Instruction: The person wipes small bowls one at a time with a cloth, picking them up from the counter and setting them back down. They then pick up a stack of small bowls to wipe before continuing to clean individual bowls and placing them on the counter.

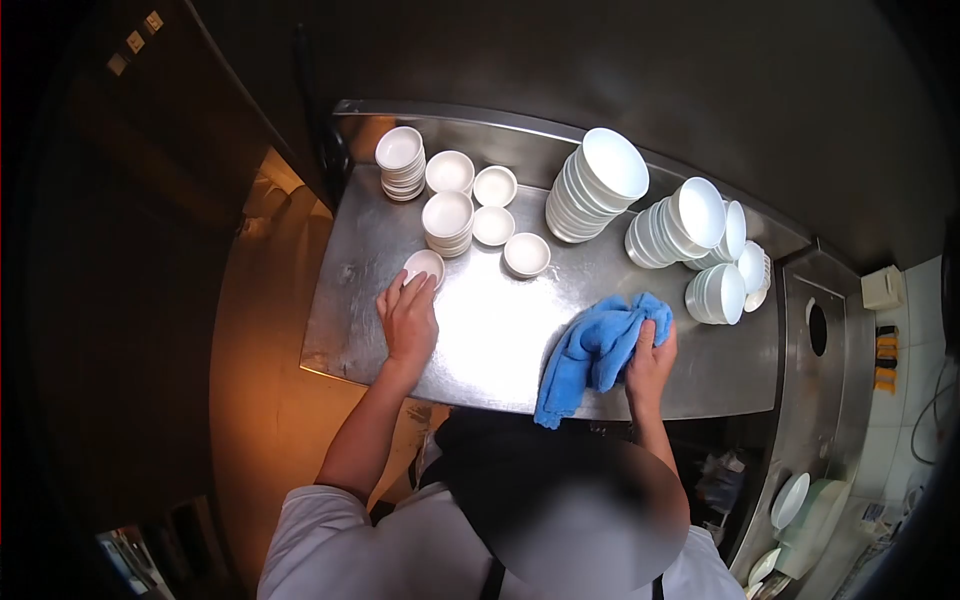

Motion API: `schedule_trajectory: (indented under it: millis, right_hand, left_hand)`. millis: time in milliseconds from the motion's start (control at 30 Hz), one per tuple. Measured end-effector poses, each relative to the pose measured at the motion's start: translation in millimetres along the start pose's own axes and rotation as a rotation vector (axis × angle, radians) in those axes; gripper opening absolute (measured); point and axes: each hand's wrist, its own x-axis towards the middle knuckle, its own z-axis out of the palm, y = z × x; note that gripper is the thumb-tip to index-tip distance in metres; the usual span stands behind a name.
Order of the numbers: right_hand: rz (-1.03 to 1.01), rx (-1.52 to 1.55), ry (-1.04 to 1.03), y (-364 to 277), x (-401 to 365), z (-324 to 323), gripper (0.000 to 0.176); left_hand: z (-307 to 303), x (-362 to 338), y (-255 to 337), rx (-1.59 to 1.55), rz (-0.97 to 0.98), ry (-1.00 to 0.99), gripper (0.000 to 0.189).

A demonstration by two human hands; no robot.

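My left hand [409, 318] has its fingers on a small white bowl [426, 266] at the left of the steel table [370, 240]. Bunched in my right hand [651, 362] is a blue cloth [590, 350], which hangs down over the table's near edge. Just behind the small bowl stands a short stack of small white bowls [447, 222]. Single small bowls, one of them [527, 255] nearest the middle, sit to the right of that stack.
A taller stack of small bowls [401, 155] is at the back left. Stacks of large white bowls [596, 185] line the back, with more [680, 225] towards the right. A steel counter [800, 400] adjoins at the right, and plates [790, 500] stand at the lower right.
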Motion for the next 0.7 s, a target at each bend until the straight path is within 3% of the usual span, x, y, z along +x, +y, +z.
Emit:
schedule_trajectory:
  millis: [67,167,233,300,400,533,633,700]
  right_hand:
    - [-0.019,0.003,-0.023,-3.2,4.3,-3.0,0.035]
    - [-0.042,0.03,-0.074,-4.5,17.0,-8.8,0.035]
    - [-0.045,0.078,-0.089,-5.5,25.3,-9.3,0.033]
    - [-0.037,0.105,-0.151,-5.0,31.9,-11.9,0.033]
    - [-0.015,0.16,-0.223,-5.5,29.7,-20.5,0.033]
    - [-0.009,0.212,-0.264,-4.1,34.0,-34.7,0.033]
    - [0.029,0.25,-0.259,7.9,39.0,-50.3,0.032]
    - [0.077,0.287,-0.26,18.1,43.2,-58.6,0.031]
  left_hand:
    - [1.0,5.0,8.1,0.094,-0.019,0.019,0.033]
    - [-12.8,6.5,46.8,-0.185,0.002,0.104,0.042]
    - [-6.5,11.6,76.1,-0.467,0.004,-0.044,0.048]
    - [-2.8,32.3,106.1,-0.473,0.058,-0.127,0.05]
    - [20.4,69.2,138.8,-0.301,0.03,-0.189,0.062]
    - [65.6,94.0,146.4,-0.019,-0.257,-0.408,0.084]
    - [85.3,92.3,152.7,0.027,-0.313,-0.377,0.082]
    - [88.3,91.5,150.8,-0.013,-0.243,-0.42,0.081]
